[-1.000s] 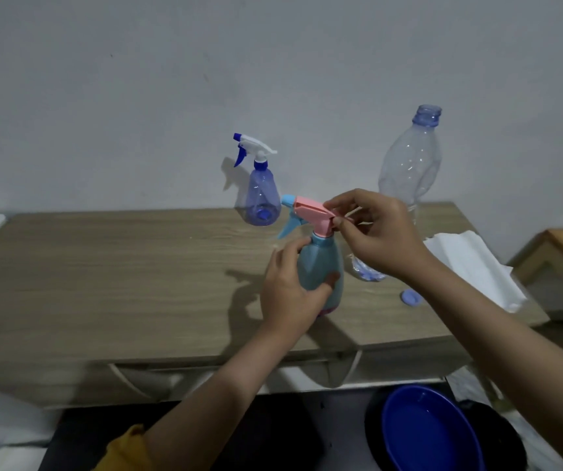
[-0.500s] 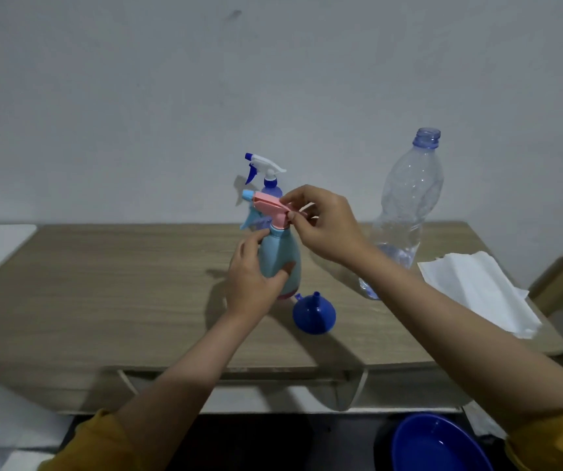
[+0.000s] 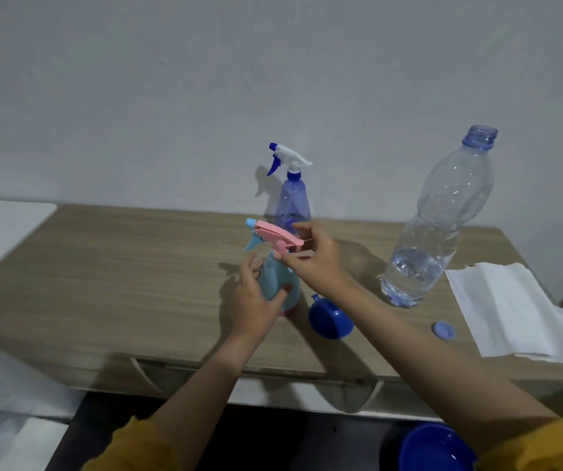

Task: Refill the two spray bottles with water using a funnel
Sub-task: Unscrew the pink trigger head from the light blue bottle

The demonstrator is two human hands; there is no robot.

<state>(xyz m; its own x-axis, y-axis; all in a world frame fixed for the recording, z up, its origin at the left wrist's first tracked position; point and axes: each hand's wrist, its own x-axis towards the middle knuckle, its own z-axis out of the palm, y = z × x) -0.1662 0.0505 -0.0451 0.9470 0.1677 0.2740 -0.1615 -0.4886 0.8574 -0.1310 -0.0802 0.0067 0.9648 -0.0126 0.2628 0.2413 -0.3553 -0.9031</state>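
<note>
A light blue spray bottle (image 3: pixel 275 277) with a pink trigger head (image 3: pixel 277 234) stands on the wooden table (image 3: pixel 120 277). My left hand (image 3: pixel 256 297) grips its body. My right hand (image 3: pixel 317 260) pinches the pink head and its collar at the neck. Behind it stands a purple spray bottle (image 3: pixel 292 198) with a white and blue head. A blue funnel (image 3: pixel 330 317) lies on the table just right of the held bottle. An uncapped clear water bottle (image 3: pixel 436 226), partly filled, stands to the right.
The water bottle's blue cap (image 3: pixel 443 330) lies near the table's front right. White paper towels (image 3: pixel 511 311) rest at the right end. A blue bowl (image 3: pixel 436 448) sits below the table's front edge. A grey wall rises right behind the table.
The view has shifted, so the bottles appear further right. My hands keep their hold on the light blue bottle, my right fingers shifted round the pink head and collar.
</note>
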